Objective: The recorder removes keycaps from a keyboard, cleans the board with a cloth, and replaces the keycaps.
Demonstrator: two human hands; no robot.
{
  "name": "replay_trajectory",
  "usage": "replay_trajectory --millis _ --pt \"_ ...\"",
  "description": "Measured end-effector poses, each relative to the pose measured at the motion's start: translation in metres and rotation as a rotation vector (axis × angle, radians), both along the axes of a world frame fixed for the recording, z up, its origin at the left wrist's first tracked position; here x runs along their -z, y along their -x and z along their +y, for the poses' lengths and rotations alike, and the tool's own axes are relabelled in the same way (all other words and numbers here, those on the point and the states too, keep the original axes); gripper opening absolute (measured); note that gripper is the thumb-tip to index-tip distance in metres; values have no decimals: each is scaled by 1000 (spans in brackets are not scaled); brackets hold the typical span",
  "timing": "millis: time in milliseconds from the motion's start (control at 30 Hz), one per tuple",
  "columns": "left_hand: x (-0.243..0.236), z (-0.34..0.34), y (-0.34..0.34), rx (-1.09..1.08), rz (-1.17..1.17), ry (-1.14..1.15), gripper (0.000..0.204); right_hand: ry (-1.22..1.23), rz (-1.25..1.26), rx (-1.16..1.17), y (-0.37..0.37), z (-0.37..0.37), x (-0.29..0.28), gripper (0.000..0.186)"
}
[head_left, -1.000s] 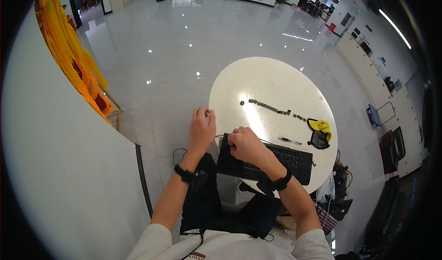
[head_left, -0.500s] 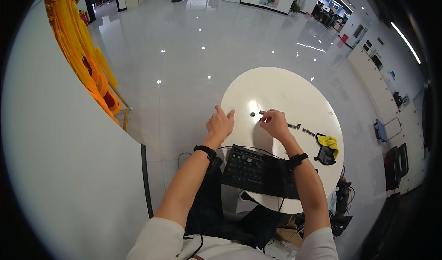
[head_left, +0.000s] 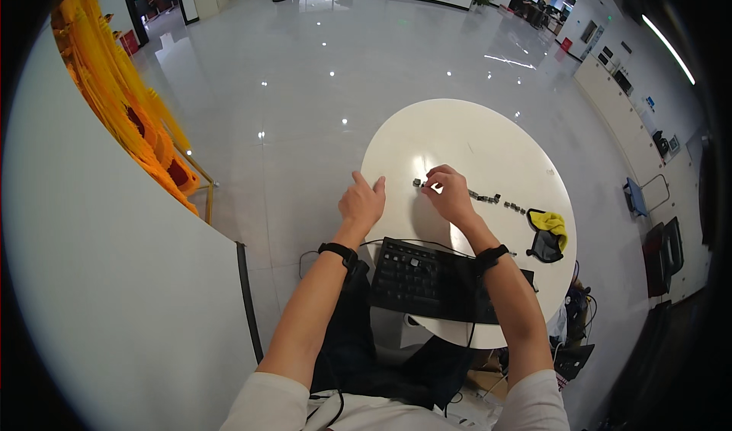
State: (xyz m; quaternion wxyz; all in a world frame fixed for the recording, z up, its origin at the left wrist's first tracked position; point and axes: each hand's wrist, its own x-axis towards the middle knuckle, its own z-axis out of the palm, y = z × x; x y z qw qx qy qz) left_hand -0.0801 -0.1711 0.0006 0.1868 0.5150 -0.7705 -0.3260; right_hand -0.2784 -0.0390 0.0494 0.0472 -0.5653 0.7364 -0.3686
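My right hand [head_left: 450,196] is closed in a pinch over the round white table [head_left: 488,126]. A small dark piece that looks like a keycap shows at its fingertips, partly hidden by them. Just left of those fingertips lies another keycap [head_left: 417,182]. To the right, a broken row of keycaps [head_left: 486,197] runs toward the table's right side. My left hand [head_left: 361,204] hovers by the table's left edge, thumb and forefinger spread, holding nothing. Between my forearms sits a black keyboard [head_left: 412,278], and a few of its key places look lighter than the rest.
A yellow and black cloth item [head_left: 547,236] lies near the table's right edge. The keyboard's cable [head_left: 427,243] crosses behind it. A pale panel [head_left: 130,278] stands at my left, with yellow-orange hanging material [head_left: 137,118] beyond. Bags and cables crowd the floor at right.
My right hand has shifted slightly left and away from me, its pinched fingertips closer to the leftmost keycap. The left hand keeps its pose. The whole view has shifted a little.
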Motion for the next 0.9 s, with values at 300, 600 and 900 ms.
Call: replay_trajectory --millis 300,600,900 --pt "-4 2 -2 22 11 36 67 -250 28 -320 -91 86 -72 20" --pt "-8 1 -4 13 -13 20 67 -187 228 -328 -117 95 -39 10" --pt "-16 3 -5 38 -18 -40 68 -177 330 -314 -129 102 -33 4"
